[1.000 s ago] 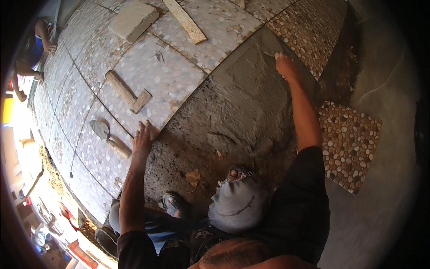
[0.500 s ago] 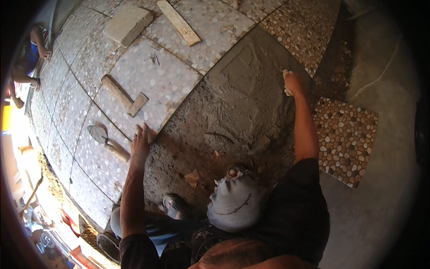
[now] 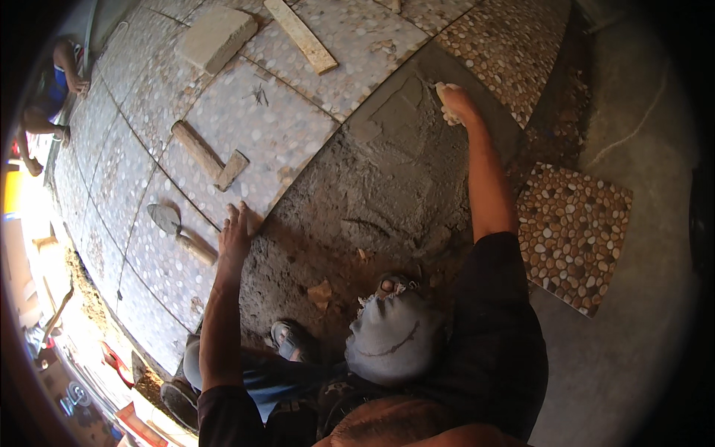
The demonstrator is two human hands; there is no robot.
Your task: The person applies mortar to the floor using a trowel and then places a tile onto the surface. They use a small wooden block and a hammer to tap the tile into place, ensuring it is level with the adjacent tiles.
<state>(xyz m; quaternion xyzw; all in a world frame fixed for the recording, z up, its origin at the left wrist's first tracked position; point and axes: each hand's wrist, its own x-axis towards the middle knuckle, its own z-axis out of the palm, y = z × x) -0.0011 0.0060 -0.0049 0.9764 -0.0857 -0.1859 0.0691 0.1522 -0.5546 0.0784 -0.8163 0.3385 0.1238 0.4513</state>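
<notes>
On the floor, a patch of grey mortar bed (image 3: 387, 186) lies exposed between laid pebble-pattern tiles (image 3: 283, 127) on the person's left and a darker pebble tile row (image 3: 514, 52) beyond it. The right hand (image 3: 456, 103) reaches to the far edge of the mortar, its grip clamped around a pale, crumpled sponge or cloth (image 3: 445, 112); I cannot tell which. The pale thing sits under the palm and fingers, pressed onto the mortar just beside the edge of the dark tile row. The left hand (image 3: 237, 232) holds nothing: its grip is apart, fingers spread flat, resting on the corner of a laid light tile where that tile meets the mortar.

Just to the left of the left hand lies a trowel (image 3: 179, 232) on the tiles, not touching it. Farther out on the tiles lie a wooden mallet-like block with a handle (image 3: 208, 155), a long wooden batten (image 3: 299, 36) and a pale stone block (image 3: 217, 37). One loose brown pebble tile (image 3: 573, 235) lies on bare concrete to the person's right, well apart from both hands. A sandalled foot (image 3: 292, 341) stands on the mortar's near edge. Another person's limbs (image 3: 45, 97) show at the far left rim.
</notes>
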